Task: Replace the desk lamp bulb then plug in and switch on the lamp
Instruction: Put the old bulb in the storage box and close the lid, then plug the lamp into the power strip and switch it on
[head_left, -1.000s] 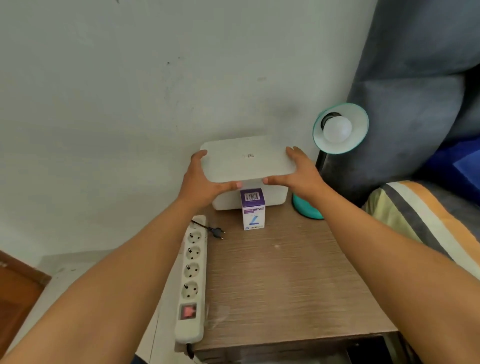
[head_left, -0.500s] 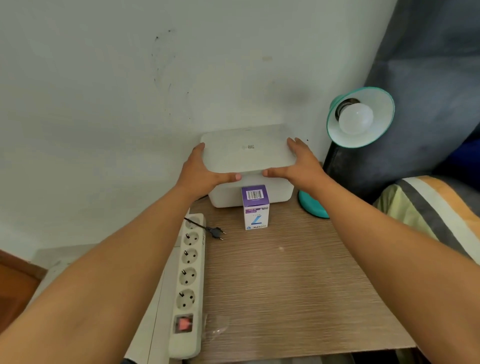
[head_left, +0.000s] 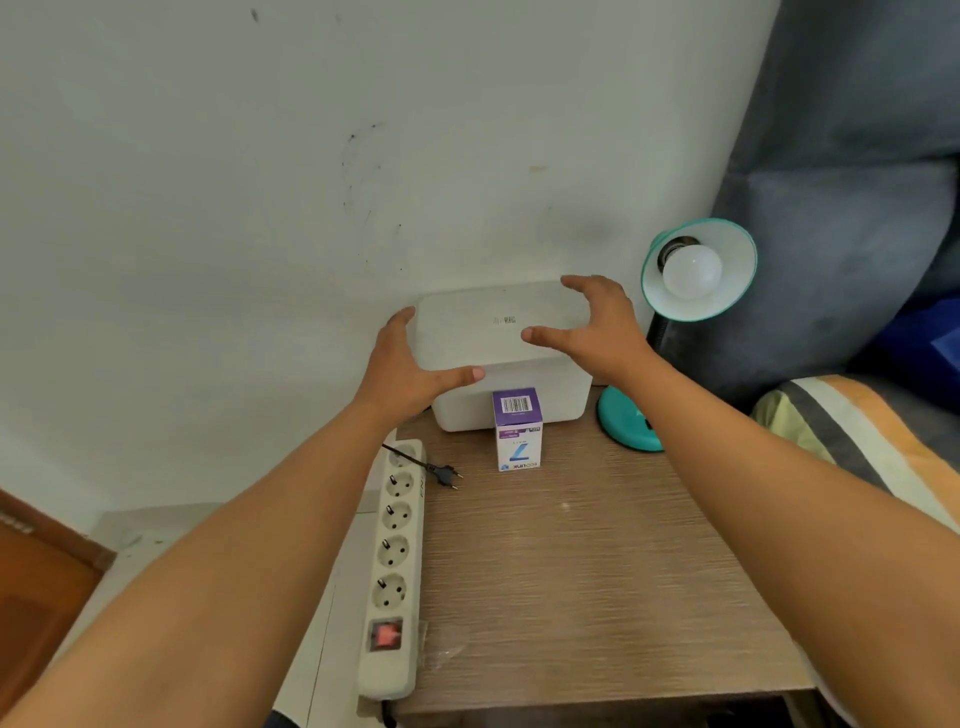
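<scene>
At the desk's right back corner the lamp (head_left: 698, 270) holds its old bulb (head_left: 692, 270), so with my right hand (head_left: 602, 332) spread empty over the box (head_left: 506, 358) and my left (head_left: 410, 364) resting on it, unscrewing comes next.

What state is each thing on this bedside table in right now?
Lamp: unlit, bulb fitted.
Plug: unplugged, lying beside the strip.
Power strip: all sockets empty.
Bulb box: upright, closed.
White box: lid on.
Left hand: open, touching the lid.
Right hand: open, just above the lid.
</scene>
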